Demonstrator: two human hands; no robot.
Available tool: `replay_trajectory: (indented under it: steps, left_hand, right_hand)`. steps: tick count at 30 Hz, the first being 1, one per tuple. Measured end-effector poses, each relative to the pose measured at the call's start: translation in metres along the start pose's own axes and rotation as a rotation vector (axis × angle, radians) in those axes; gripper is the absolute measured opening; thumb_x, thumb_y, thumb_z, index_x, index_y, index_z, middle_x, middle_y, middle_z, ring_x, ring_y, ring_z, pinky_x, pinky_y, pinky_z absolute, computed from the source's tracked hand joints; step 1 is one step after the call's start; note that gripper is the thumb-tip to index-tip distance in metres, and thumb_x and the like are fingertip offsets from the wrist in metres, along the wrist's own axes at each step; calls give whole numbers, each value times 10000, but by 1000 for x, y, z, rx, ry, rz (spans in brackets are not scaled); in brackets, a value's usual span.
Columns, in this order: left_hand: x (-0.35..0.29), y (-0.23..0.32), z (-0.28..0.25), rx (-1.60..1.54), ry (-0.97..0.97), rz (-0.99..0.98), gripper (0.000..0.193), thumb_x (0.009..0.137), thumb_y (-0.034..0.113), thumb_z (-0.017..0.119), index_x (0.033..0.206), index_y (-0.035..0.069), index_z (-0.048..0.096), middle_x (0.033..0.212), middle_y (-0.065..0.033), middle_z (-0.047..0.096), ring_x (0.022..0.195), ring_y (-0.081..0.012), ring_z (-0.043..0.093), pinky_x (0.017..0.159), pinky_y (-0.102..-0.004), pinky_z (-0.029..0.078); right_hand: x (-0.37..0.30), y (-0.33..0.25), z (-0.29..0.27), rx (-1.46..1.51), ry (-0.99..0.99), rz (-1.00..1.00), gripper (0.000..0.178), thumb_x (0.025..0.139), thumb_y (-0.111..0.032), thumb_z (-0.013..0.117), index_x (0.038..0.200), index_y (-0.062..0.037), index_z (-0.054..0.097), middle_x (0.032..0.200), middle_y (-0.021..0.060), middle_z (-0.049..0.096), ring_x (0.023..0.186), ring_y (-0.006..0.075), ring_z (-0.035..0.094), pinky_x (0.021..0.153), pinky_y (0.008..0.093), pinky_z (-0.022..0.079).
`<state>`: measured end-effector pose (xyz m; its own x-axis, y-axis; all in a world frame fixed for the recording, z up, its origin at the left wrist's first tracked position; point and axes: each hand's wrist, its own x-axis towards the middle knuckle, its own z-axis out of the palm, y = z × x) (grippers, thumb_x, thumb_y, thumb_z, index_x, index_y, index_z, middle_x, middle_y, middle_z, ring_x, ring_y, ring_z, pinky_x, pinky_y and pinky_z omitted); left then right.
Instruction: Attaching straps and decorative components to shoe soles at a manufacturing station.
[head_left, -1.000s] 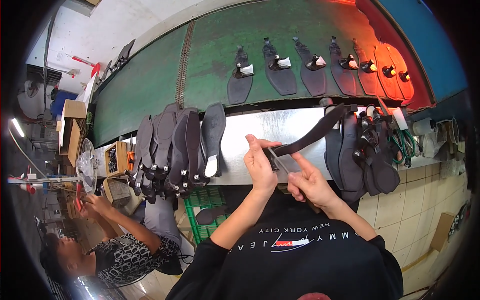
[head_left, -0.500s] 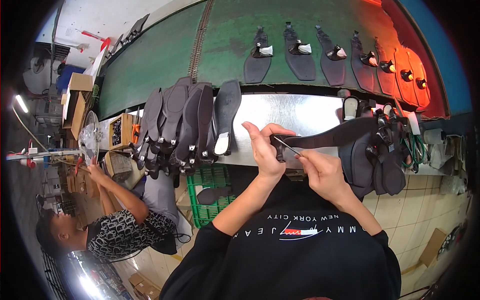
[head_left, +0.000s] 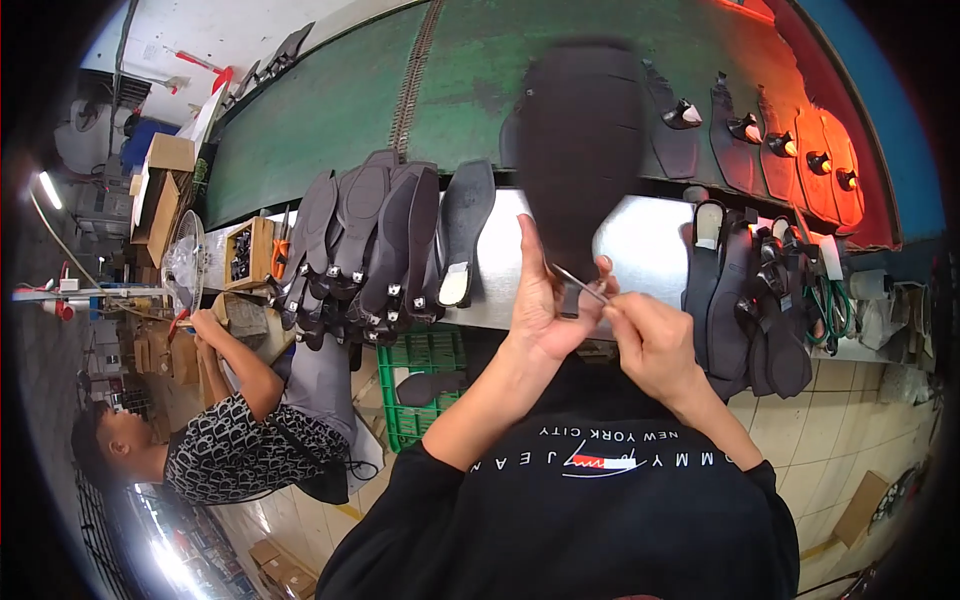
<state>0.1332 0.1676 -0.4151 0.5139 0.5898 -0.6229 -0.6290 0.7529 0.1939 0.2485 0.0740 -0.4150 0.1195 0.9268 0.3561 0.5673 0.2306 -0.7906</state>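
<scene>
A dark shoe sole [head_left: 585,140], blurred by motion, stands up in front of me with its wide end toward the green belt. My left hand [head_left: 545,315] is closed around the narrow lower end, thumb along one side and fingertips at the other. In my right hand [head_left: 655,345], a thin metal rod-like tool [head_left: 580,284] is pinched between thumb and fingers. Its shaft crosses the sole's narrow end beside my left fingers. The tip and whatever it touches are hard to make out.
The green conveyor belt [head_left: 300,130] carries several soles [head_left: 672,130] under orange light at right. Piled soles [head_left: 360,210] lie left, more soles [head_left: 725,320] right. A green crate [head_left: 415,420] stands below the metal table [head_left: 650,240]. A co-worker [head_left: 250,440] sits at left.
The sole has swung from pointing right to standing upright toward the belt, turned in my left hand. My right hand still pinches the tool close to it.
</scene>
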Motion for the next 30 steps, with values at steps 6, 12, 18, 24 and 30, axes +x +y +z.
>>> replay_trajectory:
  steps: [6, 12, 18, 24, 30]
  left_hand:
    - [13, -6, -20, -9, -107, 105, 359, 872, 482, 566, 765, 140, 549, 657, 12, 527, 701, -197, 539, 700, -365, 436]
    - [19, 0, -29, 13, -157, 75, 359, 885, 443, 572, 707, 137, 514, 627, 10, 446, 599, -167, 429, 658, -346, 408]
    - [28, 17, -24, 58, -35, 88, 389, 871, 478, 582, 704, 135, 504, 615, 3, 455, 573, -184, 462, 623, -352, 407]
    - [-15, 110, -12, 264, 6, 527, 405, 884, 493, 546, 865, 92, 596, 774, -25, 622, 674, -181, 614, 645, -328, 495]
    - [-74, 221, -53, 1657, 607, 1228, 399, 800, 282, 657, 1109, 34, 610, 846, -56, 664, 764, -251, 642, 724, -373, 497]
  right_hand:
    - [-2, 1, 13, -88, 30, 63, 133, 860, -61, 600, 764, -13, 521, 603, 155, 526, 514, 325, 536, 470, 373, 400]
    - [-1, -4, 12, 6, -125, 107, 105, 864, -89, 595, 819, -31, 521, 673, 150, 583, 605, 344, 593, 503, 403, 452]
    - [-11, -10, 29, 113, -314, -80, 88, 845, -75, 612, 816, -41, 537, 632, 137, 555, 542, 314, 559, 489, 369, 426]
    - [-3, 6, -1, 110, -81, 226, 125, 870, -58, 580, 760, -9, 547, 574, 123, 492, 462, 198, 462, 456, 306, 372]
    - [3, 25, -15, 180, -55, 364, 98, 874, -56, 565, 798, 5, 577, 585, 95, 511, 490, 153, 464, 489, 288, 380]
